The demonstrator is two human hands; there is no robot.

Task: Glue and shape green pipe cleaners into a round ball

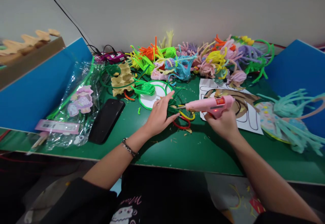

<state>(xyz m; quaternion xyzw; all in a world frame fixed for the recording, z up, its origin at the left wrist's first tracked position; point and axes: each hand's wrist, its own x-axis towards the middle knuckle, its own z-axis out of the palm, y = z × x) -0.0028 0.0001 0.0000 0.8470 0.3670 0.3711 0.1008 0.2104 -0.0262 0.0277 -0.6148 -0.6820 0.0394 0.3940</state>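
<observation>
Two hands, glue gun (207, 105), pipe-cleaner piece (179, 110)

Head camera looks forward and down, close over the green table (177, 149) (single view).

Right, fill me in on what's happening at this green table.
A person sits at the green table doing craft work. The right hand grips a pink glue gun, its nozzle aimed at a small dark green pipe-cleaner piece that the left hand steadies. Red and yellow loops lie just beneath. A heap of finished pipe-cleaner flowers lines the wall, and a black phone rests at left.
</observation>
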